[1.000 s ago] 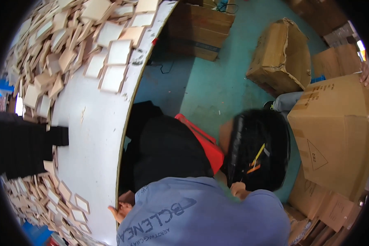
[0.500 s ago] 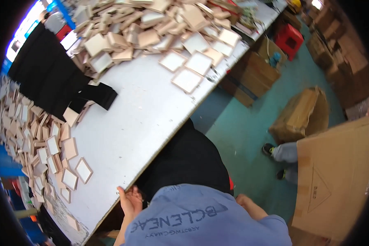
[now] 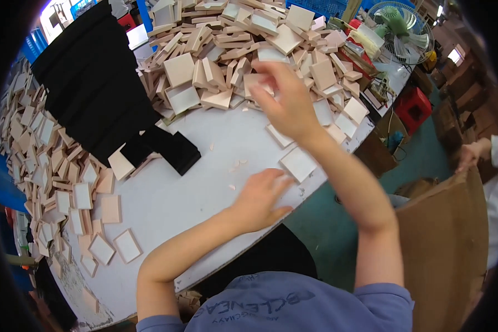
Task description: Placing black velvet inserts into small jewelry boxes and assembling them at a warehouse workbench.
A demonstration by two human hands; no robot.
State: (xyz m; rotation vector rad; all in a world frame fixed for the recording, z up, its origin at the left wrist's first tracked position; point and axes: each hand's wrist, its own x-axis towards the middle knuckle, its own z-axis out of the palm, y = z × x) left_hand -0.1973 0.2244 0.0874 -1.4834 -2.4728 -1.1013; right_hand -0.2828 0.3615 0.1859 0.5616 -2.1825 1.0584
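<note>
Moved since half a second ago: left hand (image 3: pixel 260 199), from the near edge to well over the counter (image 3: pixel 171 199); right hand (image 3: pixel 289 108), from low outside that edge to above the heap of wooden blocks (image 3: pixel 179 69). View swung as well, now with a caged fan (image 3: pixel 397 27) at upper right.

Nearest the left hand: a square white-faced wooden panel (image 3: pixel 299 164), flat on the counter, close to the front edge. Just right of the left fingertips and slightly beyond them; nearer to the left hand than to the right, and left of the right forearm (image 3: pixel 351 177). Set cornerwise, one corner toward the front edge, the opposite one pointing away; sides about equal, so without a clear long axis. Left grip apart, fingers loosely spread; contact with the panel too blurred to tell.

Right grip with thumb and fingers pointing left, a pale wooden block (image 3: pixel 251 84) at the tips; cannot tell whether held or merely behind. Long axis of that block also unclear.

Farther out: at left, a black ribbed strip (image 3: pixel 94 83), perhaps cloth. Off the counter to the right, a red stool (image 3: pixel 414 108) and a cardboard box (image 3: pixel 442 238), with a co-worker's hand (image 3: pixel 469 156) at the upper edge.
</note>
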